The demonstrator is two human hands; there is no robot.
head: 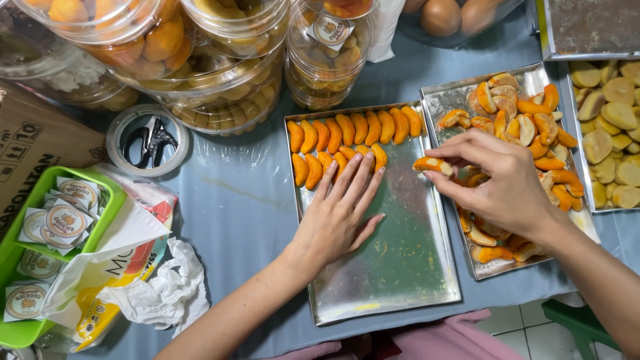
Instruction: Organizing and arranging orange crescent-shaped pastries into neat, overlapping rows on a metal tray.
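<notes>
The right hand [507, 183] pinches one orange crescent cookie [432, 165] at the middle tray's [400, 280] right rim; the left hand [337, 213], fingers flat and released, steadies the cookie rows [353, 130]; placing it beside the second row's end comes next

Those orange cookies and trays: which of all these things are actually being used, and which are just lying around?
In use:
- left hand steadying cookie rows on the middle tray
- right hand holding one orange cookie
- tray of heaped cookies

Lying about:
- scissors in a tape roll
- green basket of round labels
- filled plastic jars
- crumpled tissue
</notes>
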